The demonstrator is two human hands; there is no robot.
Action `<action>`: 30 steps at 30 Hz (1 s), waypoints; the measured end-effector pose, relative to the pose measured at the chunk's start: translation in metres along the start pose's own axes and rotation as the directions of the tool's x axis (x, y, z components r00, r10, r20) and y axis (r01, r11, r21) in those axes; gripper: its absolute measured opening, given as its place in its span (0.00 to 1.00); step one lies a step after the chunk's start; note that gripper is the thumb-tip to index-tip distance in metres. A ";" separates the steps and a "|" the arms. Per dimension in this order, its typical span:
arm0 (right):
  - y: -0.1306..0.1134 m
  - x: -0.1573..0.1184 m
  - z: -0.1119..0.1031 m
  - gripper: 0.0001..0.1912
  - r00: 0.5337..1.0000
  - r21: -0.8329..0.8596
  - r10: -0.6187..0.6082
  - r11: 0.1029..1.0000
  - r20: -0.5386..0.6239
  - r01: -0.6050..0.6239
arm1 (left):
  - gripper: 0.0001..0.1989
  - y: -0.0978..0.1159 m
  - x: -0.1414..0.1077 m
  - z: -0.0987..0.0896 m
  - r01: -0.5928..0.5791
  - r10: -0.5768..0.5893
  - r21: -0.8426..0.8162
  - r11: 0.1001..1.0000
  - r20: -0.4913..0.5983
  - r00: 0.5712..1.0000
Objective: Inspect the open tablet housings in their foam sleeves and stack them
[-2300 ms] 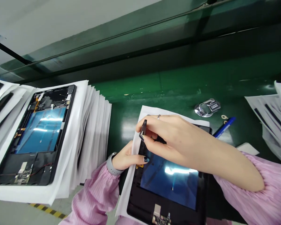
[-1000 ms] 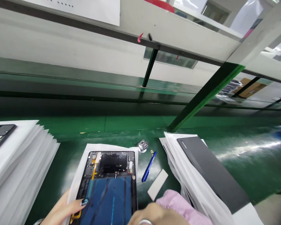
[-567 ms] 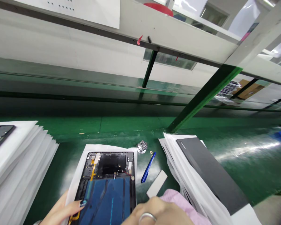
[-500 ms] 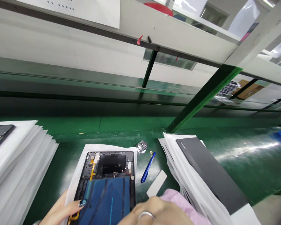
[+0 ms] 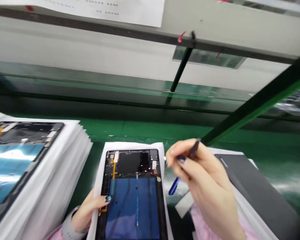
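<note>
An opened tablet (image 5: 133,206) lies on a white foam sheet (image 5: 100,166), its blue battery and inner boards showing. My left hand (image 5: 88,208) grips its left edge, the thumb on top and the other fingers hidden beneath the sheet. My right hand (image 5: 202,180) is raised just right of the tablet's upper corner. Pinched in its fingers is a slim dark tool (image 5: 195,148), too blurred to name further. Under that hand, a blue pen (image 5: 174,186) and a pale flat strip (image 5: 184,204) rest on the bench, both partly covered.
On the left stands a tall stack of white foam sheets (image 5: 65,166), with another opened tablet (image 5: 17,166) on top. To the right, a dark grey tablet cover (image 5: 255,186) lies on more sheets. A green post (image 5: 252,103) slants up from the green bench (image 5: 125,130).
My right hand has risen from the tablet's lower right and now shows a slim dark tool. The view has shifted left, bringing more of the left stack in. My left hand keeps its hold.
</note>
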State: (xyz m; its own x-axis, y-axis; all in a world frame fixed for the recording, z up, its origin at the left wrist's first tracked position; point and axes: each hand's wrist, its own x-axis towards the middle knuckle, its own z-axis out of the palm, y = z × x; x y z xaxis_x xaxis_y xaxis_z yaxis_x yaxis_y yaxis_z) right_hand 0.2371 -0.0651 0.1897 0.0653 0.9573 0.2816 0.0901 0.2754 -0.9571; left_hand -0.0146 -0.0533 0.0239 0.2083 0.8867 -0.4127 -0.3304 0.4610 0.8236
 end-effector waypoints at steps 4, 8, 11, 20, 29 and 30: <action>0.028 0.034 -0.014 0.08 0.991 -0.442 0.127 0.888 -0.032 -0.128 | 0.29 0.015 -0.010 0.010 0.003 -0.006 -0.049 0.999 -0.073 0.997; 0.039 0.040 -0.016 0.19 0.863 -0.372 0.380 0.894 0.334 -0.250 | 0.29 0.026 -0.012 0.018 -0.039 0.035 -0.078 0.996 -0.044 0.998; 0.038 0.035 -0.011 0.24 0.804 -0.356 0.444 0.881 0.395 -0.312 | 0.29 0.029 -0.011 0.020 -0.075 0.075 -0.096 0.993 -0.008 0.997; 0.049 0.037 -0.002 0.24 0.808 -0.326 0.436 0.889 0.397 -0.320 | 0.30 0.023 0.002 0.007 -0.130 0.150 -0.114 0.985 0.195 0.969; 0.050 0.038 0.004 0.12 0.830 -0.323 0.399 0.903 0.388 -0.283 | 0.30 0.015 0.006 0.002 -0.143 0.154 -0.080 0.987 0.164 0.974; 0.050 0.038 0.004 0.10 0.834 -0.342 0.397 0.900 0.382 -0.271 | 0.30 0.015 0.006 0.002 -0.151 0.162 -0.073 0.986 0.177 0.971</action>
State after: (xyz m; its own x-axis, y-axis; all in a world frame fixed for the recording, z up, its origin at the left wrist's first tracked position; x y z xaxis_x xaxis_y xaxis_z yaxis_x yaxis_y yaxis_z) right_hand 0.2404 -0.0145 0.1520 -0.2897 0.9417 -0.1710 0.4033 -0.0419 -0.9141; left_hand -0.0168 -0.0410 0.0349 0.3119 0.9293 -0.1980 -0.4247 0.3227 0.8459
